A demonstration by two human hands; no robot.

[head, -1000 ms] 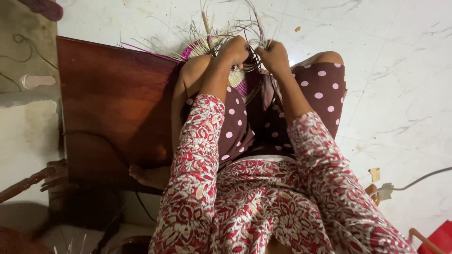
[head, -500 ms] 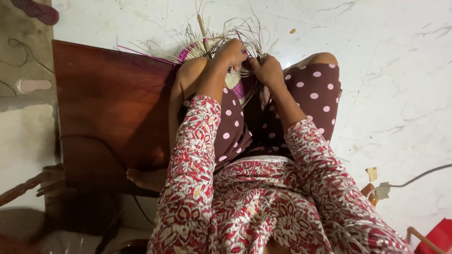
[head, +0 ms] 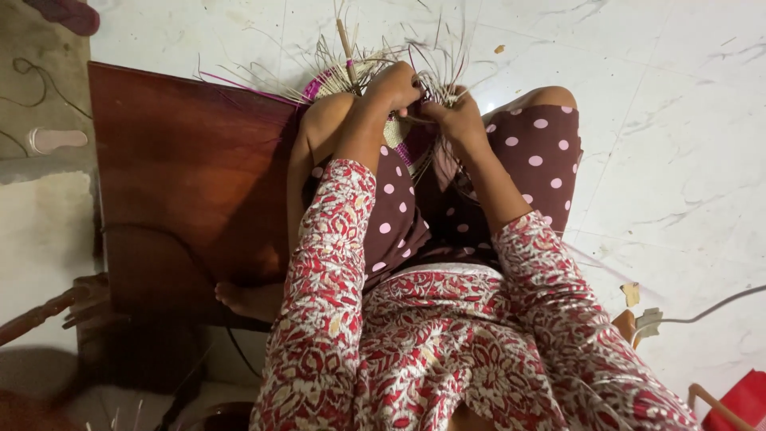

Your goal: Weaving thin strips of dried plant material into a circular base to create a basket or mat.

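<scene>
A partly woven round basket (head: 396,132) of pale straw with a pink-purple rim rests between my knees, loose strands sticking out all around it. My left hand (head: 396,85) is closed on strands at the basket's upper edge. Just to its right, my right hand (head: 455,118) pinches strands at the same edge. The two hands almost touch. Much of the weave is hidden behind my hands and knees. I sit cross-legged in dotted maroon trousers and red patterned sleeves.
A dark wooden board (head: 187,183) lies on the floor at my left, under my left leg and foot (head: 249,299). White marble floor (head: 662,120) spreads to the right. A cable with a plug (head: 650,321), a red object (head: 738,399) and a sandal (head: 56,140) lie around.
My right hand has moved left toward my left hand and the two now work close together at the basket's rim. The camera view has shifted slightly.
</scene>
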